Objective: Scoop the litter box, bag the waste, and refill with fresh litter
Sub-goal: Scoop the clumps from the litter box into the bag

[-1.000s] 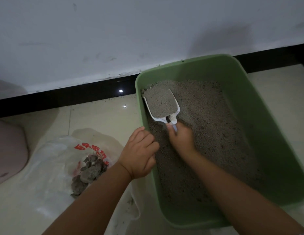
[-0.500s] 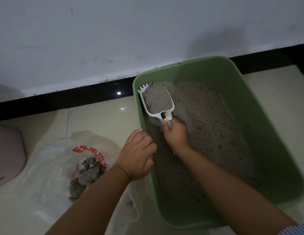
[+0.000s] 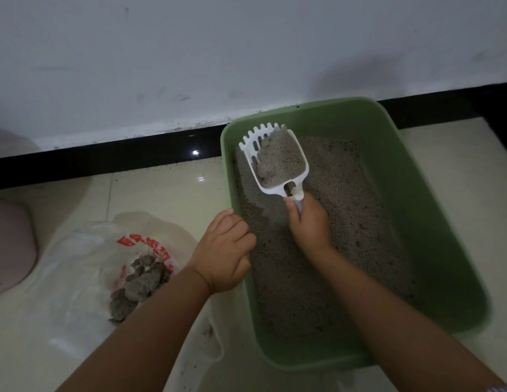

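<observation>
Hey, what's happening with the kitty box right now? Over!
Right hand grips scoop, loaded with litter. Left hand holds litter box rim. Waste bag lies open, left. Nothing blocking.

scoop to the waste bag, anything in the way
Only the litter box's left wall and the left hand gripping it lie between the loaded scoop and the waste bag; the floor beyond looks open.

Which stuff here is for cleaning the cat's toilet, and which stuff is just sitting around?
For the job:
green litter box
white scoop, held by the right hand
plastic bag with clumps
left hand gripping the box rim

Just sitting around:
pink object at the left edge
</observation>
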`<state>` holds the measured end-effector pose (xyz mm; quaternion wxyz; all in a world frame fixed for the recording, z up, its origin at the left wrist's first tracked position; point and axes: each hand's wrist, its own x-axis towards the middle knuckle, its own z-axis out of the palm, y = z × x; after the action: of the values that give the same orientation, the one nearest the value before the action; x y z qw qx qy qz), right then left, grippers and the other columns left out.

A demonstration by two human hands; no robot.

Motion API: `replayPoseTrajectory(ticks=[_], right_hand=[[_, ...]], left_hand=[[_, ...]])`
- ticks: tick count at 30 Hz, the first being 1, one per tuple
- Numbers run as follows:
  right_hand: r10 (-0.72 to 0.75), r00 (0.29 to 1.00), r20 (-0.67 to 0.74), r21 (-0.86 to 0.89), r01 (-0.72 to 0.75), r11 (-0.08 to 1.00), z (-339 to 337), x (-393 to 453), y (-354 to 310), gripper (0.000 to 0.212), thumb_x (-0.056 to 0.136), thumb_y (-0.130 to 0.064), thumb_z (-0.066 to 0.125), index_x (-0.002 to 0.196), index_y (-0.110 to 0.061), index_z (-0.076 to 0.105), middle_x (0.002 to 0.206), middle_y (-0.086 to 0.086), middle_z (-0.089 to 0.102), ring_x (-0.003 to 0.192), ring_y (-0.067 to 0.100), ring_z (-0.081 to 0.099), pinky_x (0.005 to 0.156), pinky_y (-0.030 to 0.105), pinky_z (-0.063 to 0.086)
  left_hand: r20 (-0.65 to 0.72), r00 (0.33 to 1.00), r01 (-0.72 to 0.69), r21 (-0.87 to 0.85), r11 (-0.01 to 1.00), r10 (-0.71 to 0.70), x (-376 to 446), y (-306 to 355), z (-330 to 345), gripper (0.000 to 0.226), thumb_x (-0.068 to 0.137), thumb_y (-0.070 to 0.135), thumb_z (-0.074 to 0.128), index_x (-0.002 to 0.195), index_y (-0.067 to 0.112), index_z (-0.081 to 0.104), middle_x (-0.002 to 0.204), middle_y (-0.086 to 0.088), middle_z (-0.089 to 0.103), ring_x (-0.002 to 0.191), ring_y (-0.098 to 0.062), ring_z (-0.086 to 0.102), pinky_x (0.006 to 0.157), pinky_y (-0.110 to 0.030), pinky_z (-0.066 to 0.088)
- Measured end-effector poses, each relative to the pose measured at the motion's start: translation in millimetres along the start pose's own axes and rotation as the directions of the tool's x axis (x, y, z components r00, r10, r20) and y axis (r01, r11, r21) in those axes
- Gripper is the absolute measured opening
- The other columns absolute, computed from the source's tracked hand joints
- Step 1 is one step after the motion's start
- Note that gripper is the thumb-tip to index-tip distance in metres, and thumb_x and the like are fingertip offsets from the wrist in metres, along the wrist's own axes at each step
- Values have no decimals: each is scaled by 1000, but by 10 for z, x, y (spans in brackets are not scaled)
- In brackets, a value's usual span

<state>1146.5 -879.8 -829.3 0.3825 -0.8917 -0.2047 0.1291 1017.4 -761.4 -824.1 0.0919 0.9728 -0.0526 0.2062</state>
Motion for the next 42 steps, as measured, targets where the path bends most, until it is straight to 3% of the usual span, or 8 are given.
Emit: replayPoseTrajectory(ticks=[11, 15, 18, 25, 30, 35, 42], right_hand=[[27, 996, 82, -156, -14, 988, -336, -198, 149, 31, 96, -27, 46, 96, 1, 58, 79, 5, 51, 72, 15, 46, 53, 24, 28], [30, 998, 64, -108, -23, 994, -464, -229, 194, 21, 95, -24, 48, 86, -7, 56, 68, 1, 47, 62, 14, 42, 50, 25, 28], [7, 996, 93, -158, 8, 987, -564, -221, 164, 23, 95, -24, 48, 87, -5, 57, 73, 6, 50, 65, 17, 46, 50, 25, 29], [-10, 991, 131, -273, 46, 961, -769, -256, 154, 32, 94, -27, 48, 92, 3, 59, 76, 8, 52, 71, 20, 48, 62, 26, 32], [1, 992, 126, -251, 31, 968, -871, -359, 186, 25, 93, -25, 50, 80, -5, 55, 73, 9, 52, 69, 20, 49, 61, 26, 31], [9, 988, 152, -261, 31, 965, -878, -443, 221, 27, 94, -25, 50, 69, -15, 46, 60, -4, 43, 66, 18, 47, 50, 25, 29], [-55, 975, 213, -331, 125, 935, -893, -507, 217, 22, 94, -27, 49, 82, -9, 55, 67, -1, 48, 67, 18, 47, 51, 26, 29]], left_hand=[[7, 1000, 23, 36, 999, -23, 19, 9, -26, 26, 67, 18, 34, 61, 5, 55, 62, -11, 52, 75, -23, 34, 95, -39, 29], [15, 999, 31, 46, 998, -32, 20, 17, -24, 26, 66, 19, 34, 60, 5, 55, 61, -11, 51, 74, -22, 33, 93, -39, 30], [12, 999, 44, 71, 997, -45, 38, 32, -47, 29, 67, 19, 34, 59, 5, 57, 60, -11, 52, 73, -21, 33, 93, -39, 31], [0, 1000, 27, 59, 998, -27, 44, 11, -58, 30, 68, 20, 33, 59, 4, 57, 60, -13, 52, 72, -22, 32, 89, -38, 31], [-5, 999, 40, 47, 998, -40, 45, 18, -60, 29, 67, 19, 33, 58, 4, 56, 59, -13, 51, 71, -23, 32, 90, -38, 30], [17, 999, 50, 58, 997, -51, 49, 38, -85, 28, 67, 20, 35, 58, 5, 57, 59, -12, 52, 72, -23, 33, 91, -38, 30], [61, 994, 86, 67, 994, -90, 43, 83, -149, 29, 67, 20, 35, 59, 6, 58, 61, -11, 55, 75, -22, 35, 92, -38, 31]])
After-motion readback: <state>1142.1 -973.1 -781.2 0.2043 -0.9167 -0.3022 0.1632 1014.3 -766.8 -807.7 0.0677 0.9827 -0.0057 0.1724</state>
